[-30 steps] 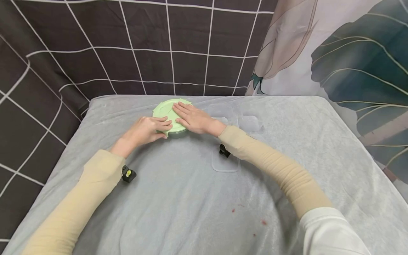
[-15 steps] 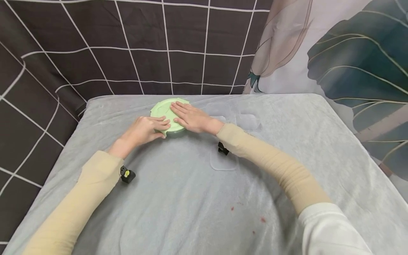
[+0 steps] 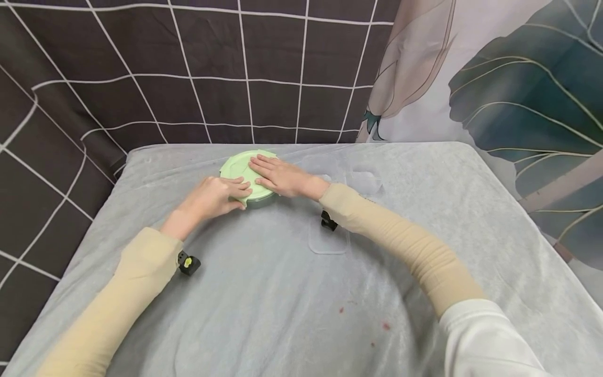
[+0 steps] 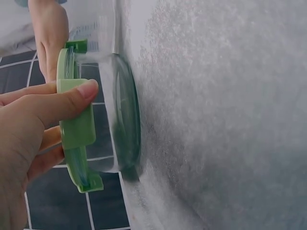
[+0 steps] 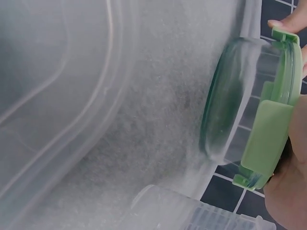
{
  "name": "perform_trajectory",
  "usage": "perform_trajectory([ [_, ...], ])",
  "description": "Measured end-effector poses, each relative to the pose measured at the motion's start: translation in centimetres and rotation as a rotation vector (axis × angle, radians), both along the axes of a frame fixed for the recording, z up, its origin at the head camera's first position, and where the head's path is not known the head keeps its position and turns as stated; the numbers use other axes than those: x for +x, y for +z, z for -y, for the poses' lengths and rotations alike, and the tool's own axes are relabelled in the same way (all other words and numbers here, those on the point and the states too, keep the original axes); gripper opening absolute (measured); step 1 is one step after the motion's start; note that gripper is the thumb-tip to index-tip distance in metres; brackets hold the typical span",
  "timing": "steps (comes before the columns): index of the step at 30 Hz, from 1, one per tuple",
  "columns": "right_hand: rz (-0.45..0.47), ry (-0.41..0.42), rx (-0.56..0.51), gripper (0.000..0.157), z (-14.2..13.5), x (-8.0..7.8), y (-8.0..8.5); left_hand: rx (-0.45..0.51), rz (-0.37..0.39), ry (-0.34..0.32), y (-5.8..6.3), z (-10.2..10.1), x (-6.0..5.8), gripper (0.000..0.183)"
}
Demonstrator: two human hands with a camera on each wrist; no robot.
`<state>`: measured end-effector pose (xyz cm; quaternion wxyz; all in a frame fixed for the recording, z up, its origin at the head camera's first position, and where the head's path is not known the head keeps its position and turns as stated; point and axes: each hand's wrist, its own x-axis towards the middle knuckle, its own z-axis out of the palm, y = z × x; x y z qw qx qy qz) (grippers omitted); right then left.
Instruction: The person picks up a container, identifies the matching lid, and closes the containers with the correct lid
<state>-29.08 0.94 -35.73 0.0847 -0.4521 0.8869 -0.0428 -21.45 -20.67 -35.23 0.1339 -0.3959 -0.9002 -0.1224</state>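
A round glass food container (image 5: 225, 105) with a light green plastic lid (image 3: 235, 166) stands near the far edge of the cloth-covered table. My left hand (image 3: 210, 197) pinches the lid's near-left rim. In the left wrist view its thumb presses on a side latch (image 4: 79, 127), which hangs down over the rim, while the other fingers lie on top of the lid. With fingers straight, my right hand (image 3: 284, 178) rests flat across the lid's right part. Another latch (image 5: 266, 139) shows below that hand in the right wrist view, angled away from the glass.
Clear plastic containers (image 3: 365, 182) stand right of the glass one, partly behind my right forearm. A flat clear plastic piece (image 3: 328, 244) lies nearer, below that wrist. Dark gridded cloth (image 3: 278, 104) hangs behind the table. Small red marks (image 3: 386, 326) dot the grey cover (image 3: 264, 303).
The head view has shifted slightly. Both hands keep nearly the same places on the lid, and the container has not visibly moved on the table.
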Motion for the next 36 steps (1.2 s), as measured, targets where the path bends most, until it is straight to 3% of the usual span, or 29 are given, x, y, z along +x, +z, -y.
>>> perform_trajectory([
  [5, -0.004, -0.002, -0.047, 0.058, -0.2, 0.1, -0.2, 0.017, 0.014, 0.016, 0.0, -0.3, 0.3, 0.04],
  [16, 0.058, -0.009, -0.217, 0.057, -0.2, 0.1, -0.4, 0.044, 0.049, 0.148, 0.6, -1.8, 0.8, 0.033],
  [23, -0.089, -0.047, -0.196, 0.05, -0.2, 0.9, -0.3, 0.033, 0.098, 0.237, 0.5, -2.8, 1.3, 0.038],
  [28, -0.193, -0.059, -0.206, 0.038, -0.4, 2.2, 0.1, 0.036, 0.193, 0.304, 0.9, -3.7, 2.0, 0.044],
  [36, -0.213, -0.073, -0.308, 0.026, -1.9, 3.9, 1.1, 0.088, 0.242, 0.344, 1.5, -5.7, 3.2, 0.047],
])
